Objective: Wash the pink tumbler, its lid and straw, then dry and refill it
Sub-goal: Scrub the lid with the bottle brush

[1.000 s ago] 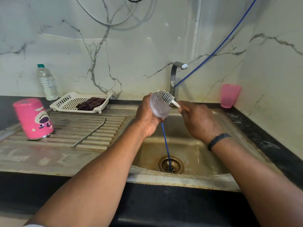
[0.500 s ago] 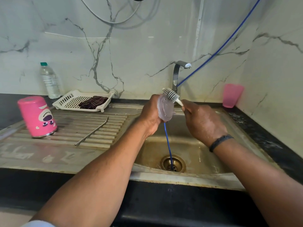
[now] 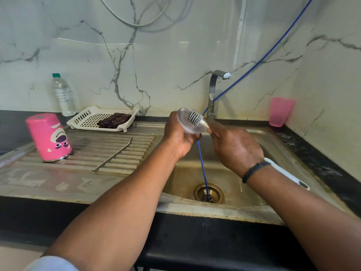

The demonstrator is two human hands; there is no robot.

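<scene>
Pink tumbler (image 3: 49,137) inverted on draining board; metal straw (image 3: 113,156) lying just beside; clear round lid (image 3: 190,122) held tilted above sink, brush bristles against it.

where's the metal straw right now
In the head view the metal straw lies flat on the ribbed draining board left of the sink basin, between the upturned pink tumbler and the person's left forearm.

Two bare forearms, no rings visible. Right hand (image 3: 237,148) has a thin dark band (image 3: 255,170) at the wrist; left hand (image 3: 178,134) wears nothing. Pale white sleeve edge (image 3: 51,264) at near left, upper arm.
</scene>
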